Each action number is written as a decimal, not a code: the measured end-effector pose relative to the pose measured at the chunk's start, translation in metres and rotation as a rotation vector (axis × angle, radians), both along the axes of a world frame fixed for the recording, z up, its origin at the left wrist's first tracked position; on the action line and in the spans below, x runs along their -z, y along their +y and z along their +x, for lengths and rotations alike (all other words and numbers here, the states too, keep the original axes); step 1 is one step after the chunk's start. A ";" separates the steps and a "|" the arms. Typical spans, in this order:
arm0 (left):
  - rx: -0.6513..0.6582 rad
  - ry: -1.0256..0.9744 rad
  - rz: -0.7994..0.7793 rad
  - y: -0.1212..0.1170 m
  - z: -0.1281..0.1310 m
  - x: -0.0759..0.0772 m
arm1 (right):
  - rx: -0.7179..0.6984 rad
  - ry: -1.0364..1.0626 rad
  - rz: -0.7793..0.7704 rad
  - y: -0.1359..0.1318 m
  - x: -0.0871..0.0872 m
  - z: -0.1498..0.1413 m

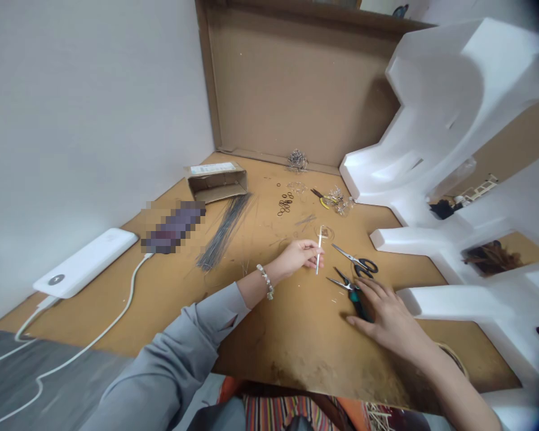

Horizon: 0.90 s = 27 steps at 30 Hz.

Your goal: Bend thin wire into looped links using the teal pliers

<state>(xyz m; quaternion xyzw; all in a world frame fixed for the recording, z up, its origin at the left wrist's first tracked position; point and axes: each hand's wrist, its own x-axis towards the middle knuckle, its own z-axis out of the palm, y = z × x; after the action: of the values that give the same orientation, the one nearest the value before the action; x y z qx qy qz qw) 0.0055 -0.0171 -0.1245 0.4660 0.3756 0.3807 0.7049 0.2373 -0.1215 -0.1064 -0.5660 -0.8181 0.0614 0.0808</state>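
Observation:
Between its fingertips my left hand (303, 254) holds a thin white stick (319, 254) upright, with a fine wire loop (326, 233) by its upper end. Above the dark-handled pliers (360, 304) my right hand (381, 311) is spread, thumb and fingers apart on either side of the handle; whether it touches them I cannot tell. The pliers lie with their jaws parted, pointing to the upper left. Just beyond them rest black-handled scissors (363, 266), blades also pointing left.
A bundle of thin grey wires (224, 236) lies beside an open cardboard box (218, 184). Dark rings (285, 205), yellow-handled pliers (326, 201) and wire tangles (297, 160) sit farther back. White foam pieces (458, 299) border the right. A power bank (87, 261) with a cable stands left.

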 end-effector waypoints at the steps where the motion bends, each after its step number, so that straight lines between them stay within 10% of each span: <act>1: 0.009 -0.003 -0.002 0.000 0.000 0.002 | -0.009 -0.088 0.011 -0.003 0.002 0.005; 15: 0.067 -0.020 0.051 0.000 -0.003 0.003 | 0.038 -0.526 0.028 0.007 0.001 -0.010; 27: 0.203 -0.053 0.179 -0.010 -0.009 -0.020 | 0.174 -0.071 -0.147 0.005 -0.018 0.011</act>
<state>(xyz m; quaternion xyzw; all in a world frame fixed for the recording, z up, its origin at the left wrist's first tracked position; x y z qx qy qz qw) -0.0034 -0.0270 -0.1041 0.5523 0.2726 0.3517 0.7050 0.2482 -0.1167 -0.0887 -0.6411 -0.7616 0.0937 0.0152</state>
